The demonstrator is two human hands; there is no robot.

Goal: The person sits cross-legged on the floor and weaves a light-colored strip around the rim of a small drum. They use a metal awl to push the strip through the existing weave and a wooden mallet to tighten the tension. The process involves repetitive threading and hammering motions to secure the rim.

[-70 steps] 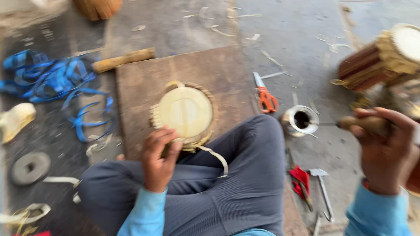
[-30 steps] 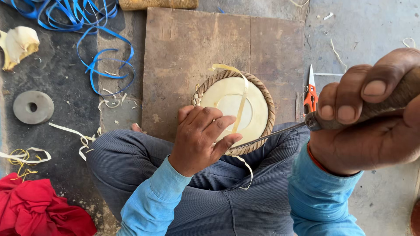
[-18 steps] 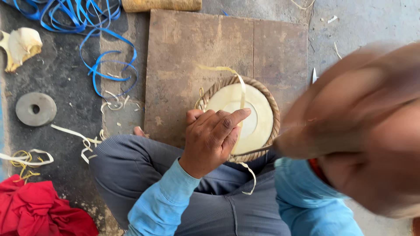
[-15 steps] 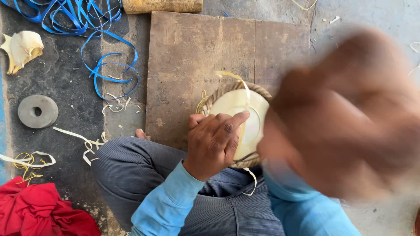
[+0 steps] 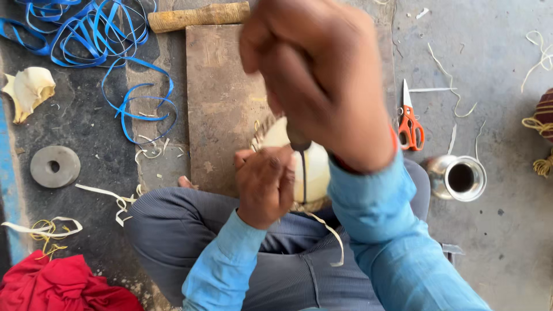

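I sit cross-legged behind a wooden board (image 5: pixel 222 103). A small round drum head (image 5: pixel 315 170), pale skin with a woven fibre rim, rests against my knee at the board's near edge. My left hand (image 5: pixel 264 184) presses on its left side and holds it steady. My right hand (image 5: pixel 322 80) is raised close to the camera, fist closed around the handle of a thin dark metal tool (image 5: pixel 302 167) whose shaft points down onto the drum skin. Most of the drum is hidden behind both hands.
Orange-handled scissors (image 5: pixel 411 121) and a small metal pot (image 5: pixel 459 178) lie right of my knee. Blue plastic strapping (image 5: pixel 103 40) and a wooden handle (image 5: pixel 199 15) lie at the top left. A grey metal disc (image 5: pixel 55 166), pale fibre scraps and red cloth (image 5: pixel 57 288) sit at left.
My right hand has swung from the right side in over the drum, bringing the tool's tip down onto the skin. My left hand stays on the drum.
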